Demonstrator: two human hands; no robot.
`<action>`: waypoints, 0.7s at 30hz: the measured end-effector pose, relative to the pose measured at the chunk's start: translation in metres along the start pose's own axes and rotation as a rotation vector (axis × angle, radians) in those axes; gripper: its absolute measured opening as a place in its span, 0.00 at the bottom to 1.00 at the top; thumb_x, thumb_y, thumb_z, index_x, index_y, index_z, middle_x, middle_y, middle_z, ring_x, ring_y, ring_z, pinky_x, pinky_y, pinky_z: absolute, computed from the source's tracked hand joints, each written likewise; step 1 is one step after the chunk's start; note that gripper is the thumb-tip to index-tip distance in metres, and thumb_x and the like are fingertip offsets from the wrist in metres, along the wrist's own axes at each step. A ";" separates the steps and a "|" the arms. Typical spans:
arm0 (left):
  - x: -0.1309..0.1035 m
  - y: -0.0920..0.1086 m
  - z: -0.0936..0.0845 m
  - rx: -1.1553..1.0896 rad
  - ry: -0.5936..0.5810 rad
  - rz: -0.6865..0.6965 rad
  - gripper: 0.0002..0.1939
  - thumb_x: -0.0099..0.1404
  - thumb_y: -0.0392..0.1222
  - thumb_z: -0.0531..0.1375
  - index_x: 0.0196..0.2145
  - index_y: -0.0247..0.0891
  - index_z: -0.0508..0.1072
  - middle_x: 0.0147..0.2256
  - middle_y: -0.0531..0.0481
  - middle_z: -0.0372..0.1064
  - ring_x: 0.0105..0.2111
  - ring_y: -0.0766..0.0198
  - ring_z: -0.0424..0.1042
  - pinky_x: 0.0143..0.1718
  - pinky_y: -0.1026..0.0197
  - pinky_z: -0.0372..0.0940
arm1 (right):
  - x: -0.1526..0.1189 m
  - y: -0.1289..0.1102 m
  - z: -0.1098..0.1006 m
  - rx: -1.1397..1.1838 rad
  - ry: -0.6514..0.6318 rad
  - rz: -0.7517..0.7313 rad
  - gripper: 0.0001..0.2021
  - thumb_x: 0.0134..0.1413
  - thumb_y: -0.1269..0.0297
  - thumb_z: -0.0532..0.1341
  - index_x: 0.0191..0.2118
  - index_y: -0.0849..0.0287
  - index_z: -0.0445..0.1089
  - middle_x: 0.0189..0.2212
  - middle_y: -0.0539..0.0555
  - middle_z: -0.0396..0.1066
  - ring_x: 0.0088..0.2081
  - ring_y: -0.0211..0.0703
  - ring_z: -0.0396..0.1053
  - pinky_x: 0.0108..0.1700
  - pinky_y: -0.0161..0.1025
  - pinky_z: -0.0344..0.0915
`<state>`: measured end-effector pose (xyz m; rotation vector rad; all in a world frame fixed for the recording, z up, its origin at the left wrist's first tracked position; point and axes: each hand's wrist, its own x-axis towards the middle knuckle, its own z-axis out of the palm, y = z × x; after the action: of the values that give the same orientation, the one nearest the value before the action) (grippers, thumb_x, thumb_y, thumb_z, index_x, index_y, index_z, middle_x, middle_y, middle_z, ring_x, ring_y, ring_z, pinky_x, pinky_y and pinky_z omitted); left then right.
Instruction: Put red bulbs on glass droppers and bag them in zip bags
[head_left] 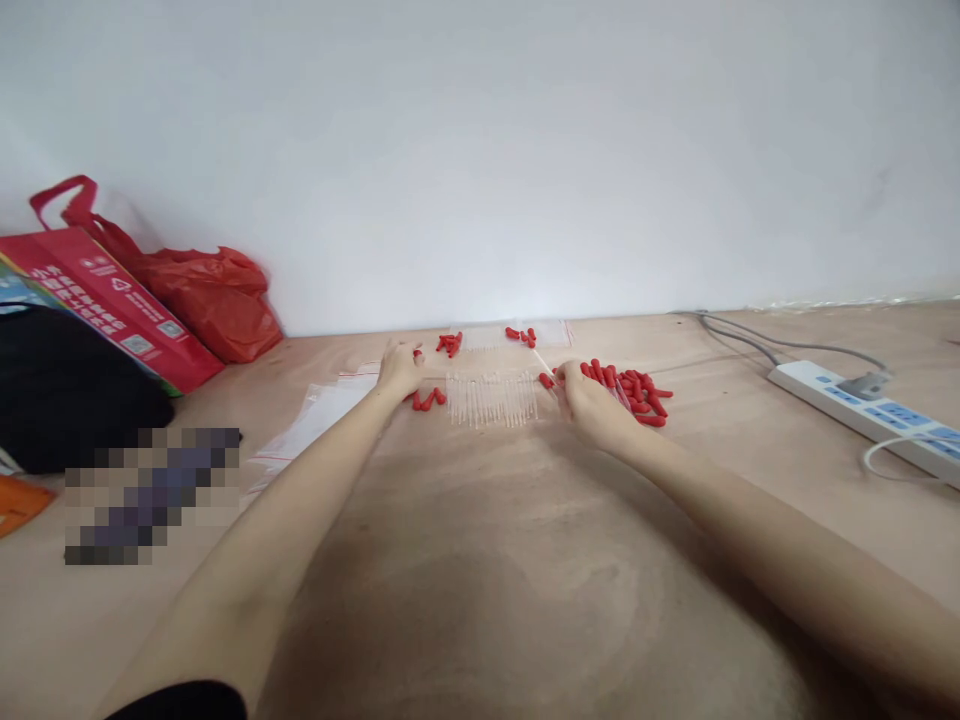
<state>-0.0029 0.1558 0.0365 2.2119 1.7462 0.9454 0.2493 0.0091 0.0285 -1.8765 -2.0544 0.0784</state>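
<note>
On the wooden table, a row of thin clear tubes [492, 398] lies side by side between my hands. My left hand [400, 368] is closed around a small red piece whose tip shows at the fingers, just left of the row. My right hand [579, 392] pinches a thin clear tube [544, 364] at the right end of the row. Several red rubber bulbs [637, 390] are heaped beside my right hand. A few red bulbs [427, 400] lie near my left hand, and more [450, 344] rest behind the row on clear bags [553, 333].
Flat plastic bags [315, 420] lie beside my left forearm. At the left are a red bag [217, 300], a red printed bag [112, 300], a black item [75, 390] and a blurred object [157, 495]. A power strip [870, 415] with cables stands at the right; a wall [480, 160] closes the back.
</note>
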 end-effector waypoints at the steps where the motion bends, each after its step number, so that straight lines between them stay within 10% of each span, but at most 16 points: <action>1: -0.010 0.006 -0.002 -0.042 0.009 0.015 0.09 0.57 0.32 0.54 0.36 0.31 0.69 0.34 0.43 0.67 0.37 0.59 0.69 0.45 0.56 0.59 | -0.007 0.004 0.001 0.019 0.012 -0.065 0.17 0.55 0.71 0.43 0.51 0.70 0.52 0.28 0.59 0.68 0.28 0.46 0.66 0.30 0.38 0.58; 10: -0.134 0.050 0.013 -0.793 -0.353 -0.025 0.11 0.52 0.39 0.60 0.26 0.36 0.58 0.25 0.56 0.61 0.27 0.69 0.67 0.31 0.65 0.63 | -0.045 0.008 0.028 0.256 0.127 -0.318 0.17 0.53 0.74 0.46 0.49 0.63 0.56 0.41 0.61 0.66 0.42 0.45 0.65 0.42 0.41 0.61; 21: -0.145 0.042 0.018 -0.443 -0.314 0.269 0.09 0.62 0.36 0.52 0.39 0.37 0.69 0.35 0.48 0.64 0.35 0.64 0.65 0.38 0.59 0.63 | -0.052 0.001 0.031 0.248 0.108 -0.375 0.09 0.59 0.66 0.46 0.36 0.59 0.62 0.31 0.53 0.69 0.32 0.39 0.66 0.36 0.37 0.57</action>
<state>0.0255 0.0137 -0.0105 2.1756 1.0085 0.8719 0.2442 -0.0357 -0.0126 -1.3017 -2.1710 0.1270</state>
